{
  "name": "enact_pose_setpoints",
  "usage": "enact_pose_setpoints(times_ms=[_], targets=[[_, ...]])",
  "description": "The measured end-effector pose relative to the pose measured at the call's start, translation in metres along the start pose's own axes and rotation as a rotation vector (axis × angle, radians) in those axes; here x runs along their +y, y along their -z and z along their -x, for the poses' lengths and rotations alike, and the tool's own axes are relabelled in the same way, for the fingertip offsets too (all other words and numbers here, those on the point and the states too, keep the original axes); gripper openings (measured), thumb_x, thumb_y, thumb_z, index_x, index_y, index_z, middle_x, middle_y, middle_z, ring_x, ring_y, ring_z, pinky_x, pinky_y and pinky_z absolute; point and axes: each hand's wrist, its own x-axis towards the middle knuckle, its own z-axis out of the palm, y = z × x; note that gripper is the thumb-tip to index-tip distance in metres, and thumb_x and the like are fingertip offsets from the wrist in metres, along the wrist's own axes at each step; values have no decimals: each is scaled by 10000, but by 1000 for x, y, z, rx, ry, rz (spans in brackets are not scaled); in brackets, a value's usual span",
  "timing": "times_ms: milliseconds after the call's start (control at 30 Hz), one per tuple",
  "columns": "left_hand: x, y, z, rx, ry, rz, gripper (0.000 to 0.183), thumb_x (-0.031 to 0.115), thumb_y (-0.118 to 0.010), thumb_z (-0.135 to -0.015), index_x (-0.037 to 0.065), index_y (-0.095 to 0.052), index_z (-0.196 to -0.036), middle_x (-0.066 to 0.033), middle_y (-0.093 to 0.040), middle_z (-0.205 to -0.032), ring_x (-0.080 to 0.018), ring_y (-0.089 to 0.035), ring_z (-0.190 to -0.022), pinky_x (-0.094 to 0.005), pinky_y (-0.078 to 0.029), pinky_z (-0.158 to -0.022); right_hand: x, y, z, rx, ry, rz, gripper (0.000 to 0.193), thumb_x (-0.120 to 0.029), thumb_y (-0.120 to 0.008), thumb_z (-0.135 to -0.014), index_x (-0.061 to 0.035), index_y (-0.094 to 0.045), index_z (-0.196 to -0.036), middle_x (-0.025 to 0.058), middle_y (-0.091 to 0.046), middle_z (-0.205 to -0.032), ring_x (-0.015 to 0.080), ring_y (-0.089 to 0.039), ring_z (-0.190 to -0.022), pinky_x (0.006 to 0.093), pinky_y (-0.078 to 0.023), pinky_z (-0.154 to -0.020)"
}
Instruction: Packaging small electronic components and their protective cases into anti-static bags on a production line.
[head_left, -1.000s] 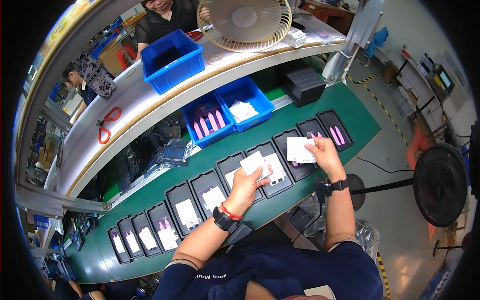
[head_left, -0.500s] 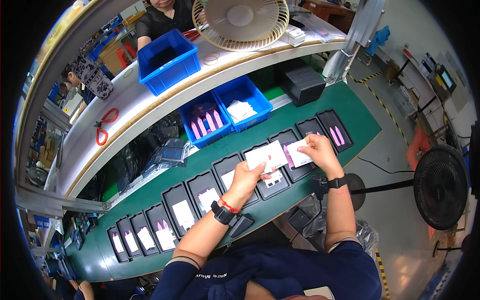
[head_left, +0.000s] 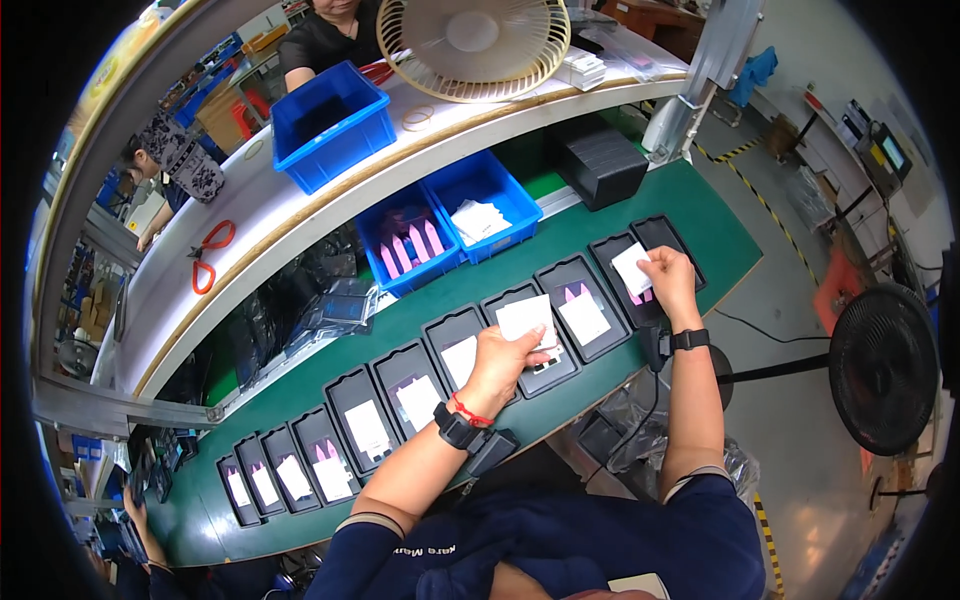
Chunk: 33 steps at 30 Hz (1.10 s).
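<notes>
A row of shallow black trays runs across the green table. Pinched between the fingers of my right hand (head_left: 672, 278) is a white card (head_left: 628, 268), over the second tray from the right (head_left: 609, 252). Pink pointed pieces (head_left: 641, 297) show below that card. My left hand (head_left: 503, 362) grips a small stack of white cards (head_left: 522, 316) with the thumb on top, above a tray near the row's middle. Between the hands, another tray (head_left: 556, 270) has a white card (head_left: 585, 318) lying over pink pointed pieces (head_left: 577, 291). My right hand and wrist partly cover the rightmost tray (head_left: 652, 228).
Behind the trays stand a blue bin with pink pieces (head_left: 408, 284) and a blue bin with white cards (head_left: 505, 240). A black box (head_left: 598, 165) is right of them. The shelf above carries a blue bin (head_left: 335, 135), red-handled snips (head_left: 204, 256) and a fan (head_left: 474, 50).
My right hand has moved right, to the second tray from the right. A white card now lies in the tray it left. My left hand has shifted only slightly, still gripping its cards.
</notes>
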Motion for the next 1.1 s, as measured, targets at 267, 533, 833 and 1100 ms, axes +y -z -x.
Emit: enact_pose_setpoints(times_ms=[267,533,833,1100], targets=[[-3,-2,1,-35,-24,-41,223,46,-666,-825,-34,-618,-1029,-96,-653,-921,-152,-638,-763,-223,-545,-559,-82,-68,89,-388,133,-577,124,-87,-669,-816,-15,-630,-908,6,-599,-785,86,-552,-736,232,-446,-679],[53,55,-95,197,-701,-673,300,93,-623,-828,9,-569,-1110,-157,-672,-894,-241,-657,-796,-342,-511,-663,63,60,-47,353,25,-295,100,-83,-595,-856,10,-632,-850,40,-644,-696,86,-567,-608,246,-454,-566],[80,56,-152,825,-657,-1537,264,117,-450,-835,108,-572,-1069,-216,-629,-886,-384,-582,-899,-539,-387,-812,61,10,-39,119,257,344,424,-192,-731,-677,-68,-623,-1068,129,-624,-1033,293,-580,-992,371,-458,-871],[83,84,-49,171,-849,-1231,379,165,-689,-727,5,-602,-1059,-190,-568,-1049,-373,-483,-1094,-430,-361,-976,89,21,-14,129,278,400,388,-207,-644,-807,4,-563,-1122,173,-573,-1003,354,-545,-963,415,-426,-860]])
